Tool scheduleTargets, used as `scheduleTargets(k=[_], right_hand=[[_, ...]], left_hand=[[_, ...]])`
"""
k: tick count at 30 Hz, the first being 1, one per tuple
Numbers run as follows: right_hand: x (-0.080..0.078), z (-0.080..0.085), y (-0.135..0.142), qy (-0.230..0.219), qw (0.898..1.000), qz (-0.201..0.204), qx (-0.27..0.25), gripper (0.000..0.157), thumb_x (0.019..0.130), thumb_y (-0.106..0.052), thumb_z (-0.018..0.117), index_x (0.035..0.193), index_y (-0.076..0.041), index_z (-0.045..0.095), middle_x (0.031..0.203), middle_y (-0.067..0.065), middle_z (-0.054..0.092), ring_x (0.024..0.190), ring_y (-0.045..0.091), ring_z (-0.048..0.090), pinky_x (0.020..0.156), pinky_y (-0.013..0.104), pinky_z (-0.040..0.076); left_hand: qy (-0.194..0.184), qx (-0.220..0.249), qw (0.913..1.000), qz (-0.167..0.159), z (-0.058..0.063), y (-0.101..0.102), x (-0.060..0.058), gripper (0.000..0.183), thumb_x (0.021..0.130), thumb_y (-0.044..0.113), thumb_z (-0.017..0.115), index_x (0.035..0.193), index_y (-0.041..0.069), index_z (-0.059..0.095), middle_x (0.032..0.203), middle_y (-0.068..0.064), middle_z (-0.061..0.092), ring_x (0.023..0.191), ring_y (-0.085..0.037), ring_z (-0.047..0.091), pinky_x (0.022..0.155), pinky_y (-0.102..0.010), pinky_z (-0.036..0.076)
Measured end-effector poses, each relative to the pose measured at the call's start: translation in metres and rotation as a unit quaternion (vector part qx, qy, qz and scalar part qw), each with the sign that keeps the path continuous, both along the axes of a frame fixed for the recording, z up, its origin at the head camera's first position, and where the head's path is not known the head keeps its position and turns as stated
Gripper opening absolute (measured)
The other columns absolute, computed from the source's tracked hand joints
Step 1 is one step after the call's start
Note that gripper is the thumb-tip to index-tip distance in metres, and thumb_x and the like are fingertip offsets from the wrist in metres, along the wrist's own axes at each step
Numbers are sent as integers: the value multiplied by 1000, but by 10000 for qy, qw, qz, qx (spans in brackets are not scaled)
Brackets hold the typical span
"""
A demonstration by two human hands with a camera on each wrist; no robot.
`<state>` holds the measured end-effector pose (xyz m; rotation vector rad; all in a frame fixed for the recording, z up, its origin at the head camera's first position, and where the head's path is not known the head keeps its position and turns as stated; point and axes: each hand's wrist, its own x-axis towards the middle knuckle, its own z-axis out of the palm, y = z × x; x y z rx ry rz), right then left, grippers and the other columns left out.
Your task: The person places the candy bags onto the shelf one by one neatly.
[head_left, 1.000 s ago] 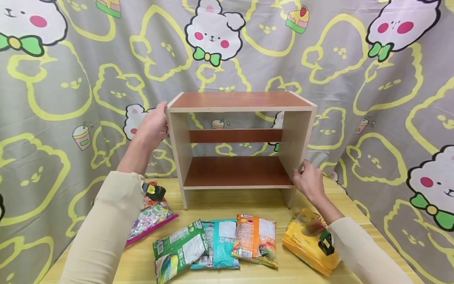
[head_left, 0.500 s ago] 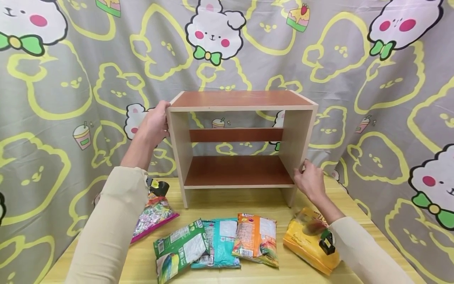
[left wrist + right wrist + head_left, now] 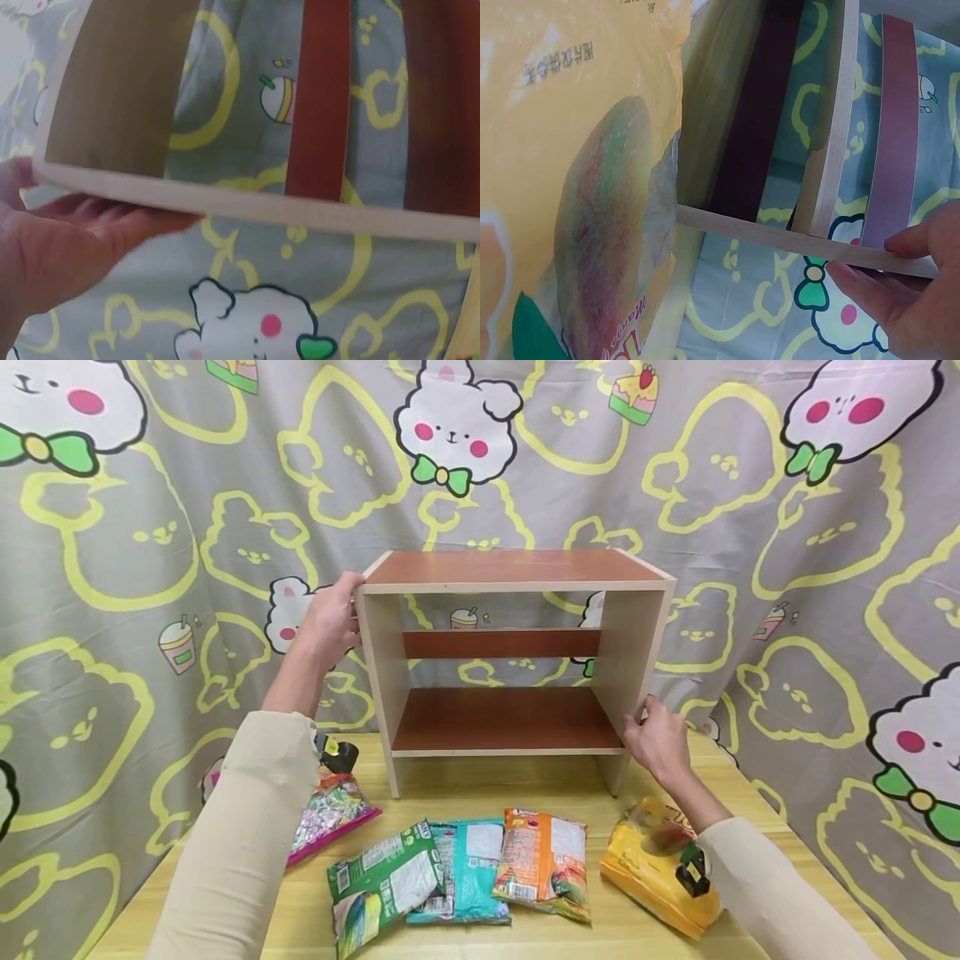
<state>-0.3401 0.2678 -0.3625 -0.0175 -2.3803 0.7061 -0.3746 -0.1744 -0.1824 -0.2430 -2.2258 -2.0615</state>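
Observation:
A two-tier shelf [image 3: 510, 572] with brown boards and pale sides stands on the wooden table. My left hand [image 3: 328, 625] holds its upper left corner. In the left wrist view, the thumb sits at the top corner and the extended fingers [image 3: 142, 219] lie along the outer side panel. Low on the right panel, my right hand [image 3: 660, 742] pinches the front edge, with thumb [image 3: 911, 238] on one side and fingers on the other. Nothing stands on the shelf's boards. Beside my right forearm lies a yellow bag [image 3: 652, 877] with a mango picture, partly hidden by the wrist camera.
In front of the shelf lie a green bag [image 3: 386, 885], a teal bag [image 3: 476, 885] and an orange bag [image 3: 543, 864]. A clear bag of wrapped sweets [image 3: 333, 814] lies partly behind my left sleeve. A patterned grey curtain [image 3: 247, 443] hangs close behind and on both sides.
My left forearm has swung slightly to the right, while both hands keep their places on the shelf. The whole head view has shifted a little.

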Motion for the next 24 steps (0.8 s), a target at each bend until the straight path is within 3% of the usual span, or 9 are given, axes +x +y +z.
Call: scheduleTargets(k=[4,8,13,19,24], right_hand=[[0,-1,-1,-16,10000,17,-25,17,91,-15,64,80,-2,58,83,30,72,78,51,70,63,55,54],[-1,0,-1,30,10000,36,-39,17,90,-14,64,80,-3,57,82,30,72,76,51,70,62,54,53],[-1,0,-2,22,10000,37,-40,18,90,-15,65,79,-3,57,82,31,71,75,51,70,62,54,53],[0,-1,-1,-29,9999,1,-100,17,91,-14,64,81,-2,58,82,31,72,74,49,70,61,53,53],[1,0,0,-22,10000,-36,-46,17,90,-15,64,80,-2,58,80,29,72,73,48,70,59,52,52]], left_hand=[[93,-135,9998,-63,-2,-5,-2,62,103,48,39,144,1,42,146,-26,48,130,-39,52,107,-48,45],[197,-215,9996,1,-3,-7,-5,63,103,50,42,142,1,45,144,-26,51,126,-39,57,92,-39,54],[195,-158,9996,104,-2,-11,-7,59,101,49,48,135,2,52,136,-25,57,110,-29,67,76,-30,57],[221,-19,9996,165,-3,-13,-9,58,97,48,55,129,0,57,109,-13,71,88,-20,72,68,-28,58],[319,-101,9982,494,-7,-11,-10,59,95,54,56,127,4,60,118,-17,69,88,-21,72,67,-27,59]])
